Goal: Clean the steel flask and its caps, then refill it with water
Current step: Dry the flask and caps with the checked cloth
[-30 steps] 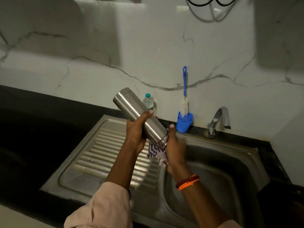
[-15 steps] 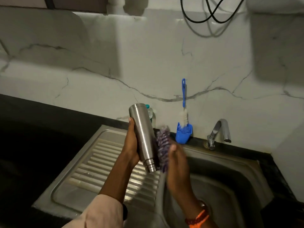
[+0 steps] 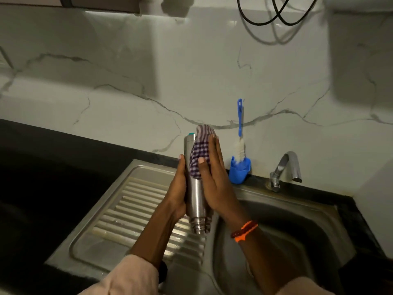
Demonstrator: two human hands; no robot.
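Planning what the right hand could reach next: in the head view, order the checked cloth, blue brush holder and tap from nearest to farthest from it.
1. Checked cloth: under the right hand, pressed to the flask.
2. Blue brush holder: just right, by the wall.
3. Tap: farther right, behind the basin.

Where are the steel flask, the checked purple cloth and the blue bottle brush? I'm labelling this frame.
steel flask (image 3: 196, 199), head view, bare lower body.
checked purple cloth (image 3: 200, 150), head view, fold over flask's upper end.
blue bottle brush (image 3: 239, 116), head view, mid handle.

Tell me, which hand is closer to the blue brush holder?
Right. The right hand presses the checked cloth on the flask, just left of the blue brush holder. The left hand grips the flask's far side.
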